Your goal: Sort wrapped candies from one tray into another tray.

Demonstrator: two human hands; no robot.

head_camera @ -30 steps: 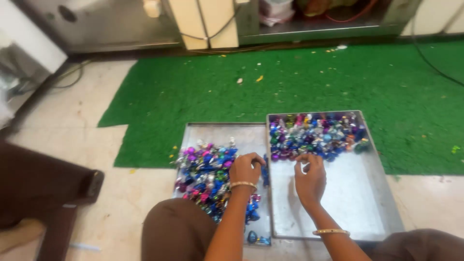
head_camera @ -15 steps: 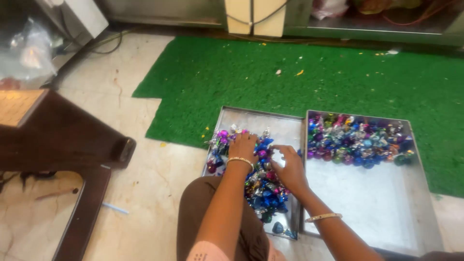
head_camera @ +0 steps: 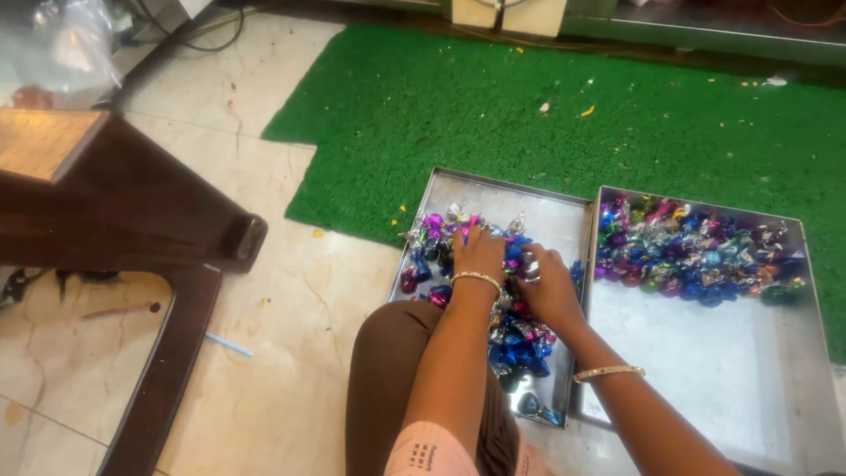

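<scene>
Both hands, left hand (head_camera: pixel 480 251) and right hand (head_camera: pixel 548 286), rest on foil-wrapped candies (head_camera: pixel 515 330) in the left tray (head_camera: pixel 493 189).

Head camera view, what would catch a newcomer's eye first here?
The shiny foil-wrapped sweets heaped in the left metal tray, with the left hand and right hand both resting on the pile. A second heap of sweets fills the far end of the right tray, against the green mat.
</scene>
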